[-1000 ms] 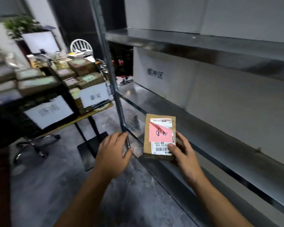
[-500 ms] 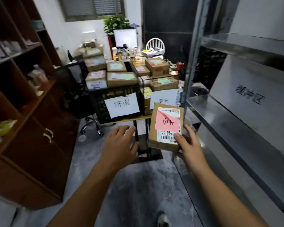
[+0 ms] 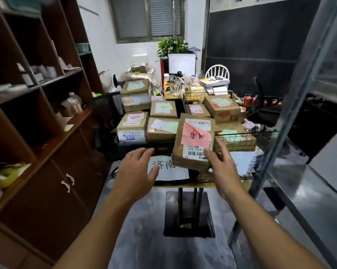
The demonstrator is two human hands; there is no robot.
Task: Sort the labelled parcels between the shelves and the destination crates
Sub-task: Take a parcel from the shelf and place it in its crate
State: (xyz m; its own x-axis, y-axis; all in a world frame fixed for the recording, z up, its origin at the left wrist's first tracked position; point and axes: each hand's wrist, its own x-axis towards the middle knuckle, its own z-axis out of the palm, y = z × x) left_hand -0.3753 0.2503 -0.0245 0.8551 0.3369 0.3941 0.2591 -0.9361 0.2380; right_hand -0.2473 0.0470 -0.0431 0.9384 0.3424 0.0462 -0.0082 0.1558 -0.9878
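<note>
Above crate (image 3: 131, 149) front edge: parcel (image 3: 194, 140), pink-labelled, tilted, pinched by right hand (image 3: 225, 171), thumb on top, fingers hidden beneath. Left hand (image 3: 135, 171): fingers spread, holding nothing, just beside. Crate sign (image 3: 163, 172) partly covered.

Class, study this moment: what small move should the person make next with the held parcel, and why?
Probably lower the parcel onto the boxes stacked in the signed crate. The right hand grips it just before that crate, its pink note seems to match the sign, and the left hand is free.
</note>
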